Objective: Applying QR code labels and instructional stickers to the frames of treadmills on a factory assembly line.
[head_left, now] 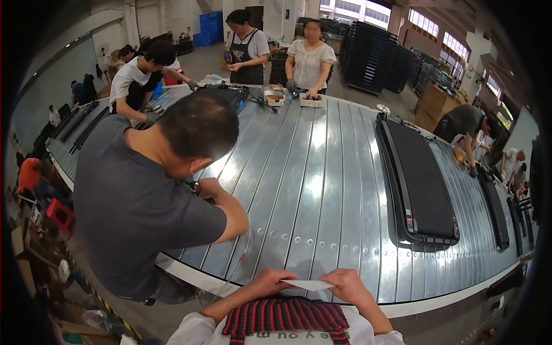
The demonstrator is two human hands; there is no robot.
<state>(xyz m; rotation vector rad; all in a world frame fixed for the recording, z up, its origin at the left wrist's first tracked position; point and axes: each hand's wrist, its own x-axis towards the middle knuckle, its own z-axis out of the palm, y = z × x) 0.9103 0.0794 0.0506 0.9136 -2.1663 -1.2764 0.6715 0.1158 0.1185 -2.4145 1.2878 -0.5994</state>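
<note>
Head view, and from where I stand both bare hands are at the near edge of a long metal-slatted worktable [313, 190], holding a thin white sheet [309, 284] stretched between them. The left hand [269, 283] is curled nearly closed, thumb and fingers pinching the sheet's left end; the right hand [348, 286] pinches the opposite end in much the same way. The sheet sits just in front of the wearer's chest, where a red-and-black striped cloth [284, 317] covers part of a white top. Whether it is paper or plastic, I can't tell.

Close by on the left, a co-worker in a dark grey T-shirt [132, 190] bends over the slats, both arms forward; what those hands work on is mostly hidden. A thin cable [244, 253] trails over the slats between that co-worker and the wearer's left hand. Well to the right of the hands, a black treadmill deck [420, 172] lies flat on the table, with a similar dark unit [493, 207] beyond it. Across the far edge, a person in a cream blouse [311, 60] reaches into a small white basket [310, 101]. Tall dark stacks [368, 57] stand on the floor behind.
</note>
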